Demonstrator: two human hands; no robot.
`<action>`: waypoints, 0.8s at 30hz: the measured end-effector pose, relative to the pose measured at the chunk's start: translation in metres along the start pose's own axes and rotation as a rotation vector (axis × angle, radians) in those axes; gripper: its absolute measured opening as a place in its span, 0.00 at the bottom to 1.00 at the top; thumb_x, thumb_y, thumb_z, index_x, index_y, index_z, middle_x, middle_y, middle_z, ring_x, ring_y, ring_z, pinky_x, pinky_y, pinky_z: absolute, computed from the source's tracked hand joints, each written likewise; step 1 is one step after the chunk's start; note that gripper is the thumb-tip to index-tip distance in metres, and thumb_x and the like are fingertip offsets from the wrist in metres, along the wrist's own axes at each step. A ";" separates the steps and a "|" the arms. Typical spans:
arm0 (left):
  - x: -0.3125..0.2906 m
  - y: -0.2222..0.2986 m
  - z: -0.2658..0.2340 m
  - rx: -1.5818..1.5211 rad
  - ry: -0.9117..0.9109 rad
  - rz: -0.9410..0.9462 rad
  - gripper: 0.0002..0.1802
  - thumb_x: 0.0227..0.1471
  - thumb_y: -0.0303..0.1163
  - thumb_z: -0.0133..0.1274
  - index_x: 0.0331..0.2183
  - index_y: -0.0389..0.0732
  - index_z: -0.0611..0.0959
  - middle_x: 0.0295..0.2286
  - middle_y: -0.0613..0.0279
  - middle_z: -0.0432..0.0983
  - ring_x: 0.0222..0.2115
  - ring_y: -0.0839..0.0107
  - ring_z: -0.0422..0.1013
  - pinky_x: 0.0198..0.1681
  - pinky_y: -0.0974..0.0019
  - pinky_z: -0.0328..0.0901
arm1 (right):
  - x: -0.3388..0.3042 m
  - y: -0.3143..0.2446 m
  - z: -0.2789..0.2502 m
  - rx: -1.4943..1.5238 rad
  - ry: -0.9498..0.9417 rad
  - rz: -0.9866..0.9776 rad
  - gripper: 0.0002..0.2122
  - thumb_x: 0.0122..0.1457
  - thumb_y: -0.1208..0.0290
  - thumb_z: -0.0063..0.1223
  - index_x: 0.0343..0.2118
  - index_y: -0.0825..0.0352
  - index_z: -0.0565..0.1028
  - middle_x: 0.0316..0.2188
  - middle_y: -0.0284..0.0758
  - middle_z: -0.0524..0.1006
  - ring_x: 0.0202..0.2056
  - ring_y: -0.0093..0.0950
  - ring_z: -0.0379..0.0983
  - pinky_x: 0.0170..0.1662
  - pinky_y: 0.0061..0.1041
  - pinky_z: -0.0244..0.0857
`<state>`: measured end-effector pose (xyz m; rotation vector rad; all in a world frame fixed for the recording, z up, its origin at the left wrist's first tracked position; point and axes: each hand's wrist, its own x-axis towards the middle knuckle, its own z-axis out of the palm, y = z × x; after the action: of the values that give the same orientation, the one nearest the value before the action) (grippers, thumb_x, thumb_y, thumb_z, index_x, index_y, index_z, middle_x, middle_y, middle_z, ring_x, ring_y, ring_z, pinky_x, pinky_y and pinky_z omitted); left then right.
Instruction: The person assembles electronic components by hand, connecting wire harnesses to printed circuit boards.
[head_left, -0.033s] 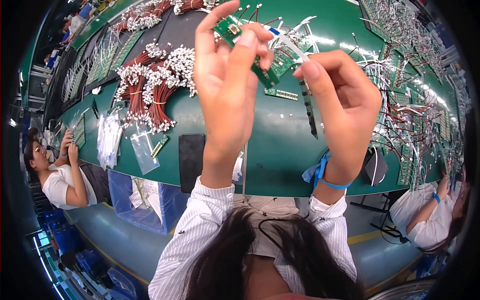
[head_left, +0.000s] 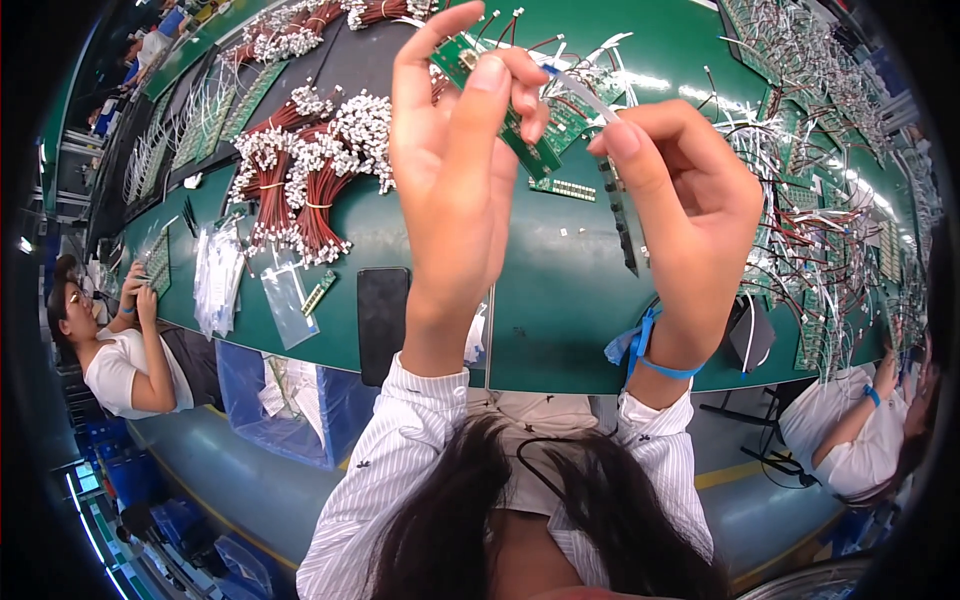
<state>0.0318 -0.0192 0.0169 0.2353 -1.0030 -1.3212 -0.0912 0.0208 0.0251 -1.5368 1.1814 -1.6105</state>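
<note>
My left hand is raised over the table, its thumb and fingers closed on a green circuit board. Part of that board is hidden behind the thumb and fingers. A white flat ribbon cable with a blue end runs from beside the left fingertips to my right hand. The right thumb and forefinger pinch the cable. Below the right fingertips hangs a narrow board strip with dark parts along it; how it is held is hidden by the hand.
Bundled red-brown wires with white connectors lie left on the green table. A black phone and clear bags sit near its edge. Wired boards crowd the right side. A blue bin stands below; co-workers sit at both sides.
The board in my left hand has tilted slightly, and my left thumb has shifted a little over it. The strip under my right hand has turned slightly.
</note>
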 end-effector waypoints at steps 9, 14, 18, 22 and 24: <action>-0.002 0.000 0.001 0.210 0.028 0.021 0.25 0.49 0.23 0.49 0.49 0.33 0.60 0.31 0.59 0.69 0.25 0.80 0.60 0.31 0.75 0.56 | 0.002 0.008 0.002 0.065 -0.017 -0.015 0.05 0.53 0.75 0.53 0.25 0.70 0.72 0.16 0.22 0.66 0.19 0.08 0.54 0.18 0.10 0.42; 0.000 0.000 0.000 0.209 0.037 -0.003 0.26 0.49 0.23 0.50 0.49 0.32 0.60 0.31 0.59 0.69 0.25 0.80 0.60 0.31 0.75 0.56 | 0.002 0.009 -0.001 0.079 -0.032 -0.002 0.05 0.52 0.75 0.53 0.24 0.70 0.72 0.16 0.22 0.66 0.18 0.08 0.54 0.18 0.10 0.42; 0.001 0.002 -0.002 0.211 0.049 -0.019 0.27 0.48 0.23 0.50 0.49 0.32 0.59 0.31 0.58 0.69 0.25 0.80 0.60 0.31 0.76 0.56 | 0.002 0.005 -0.003 0.031 -0.070 0.020 0.05 0.51 0.75 0.54 0.23 0.70 0.72 0.14 0.22 0.65 0.18 0.08 0.54 0.18 0.11 0.42; 0.001 0.007 -0.004 0.163 0.033 -0.083 0.28 0.48 0.24 0.50 0.50 0.32 0.59 0.31 0.57 0.68 0.26 0.80 0.59 0.31 0.76 0.56 | 0.004 0.007 -0.007 0.022 -0.113 0.038 0.05 0.51 0.74 0.54 0.23 0.70 0.72 0.15 0.22 0.66 0.18 0.08 0.55 0.19 0.12 0.44; 0.002 0.009 -0.007 0.114 0.010 -0.138 0.29 0.48 0.24 0.50 0.50 0.31 0.58 0.32 0.57 0.67 0.27 0.80 0.59 0.31 0.76 0.56 | 0.005 0.007 -0.009 0.040 -0.125 0.060 0.05 0.51 0.74 0.54 0.24 0.70 0.72 0.16 0.23 0.68 0.19 0.09 0.57 0.20 0.11 0.46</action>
<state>0.0429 -0.0213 0.0201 0.4039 -1.0704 -1.3872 -0.1018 0.0157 0.0217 -1.5389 1.1100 -1.4682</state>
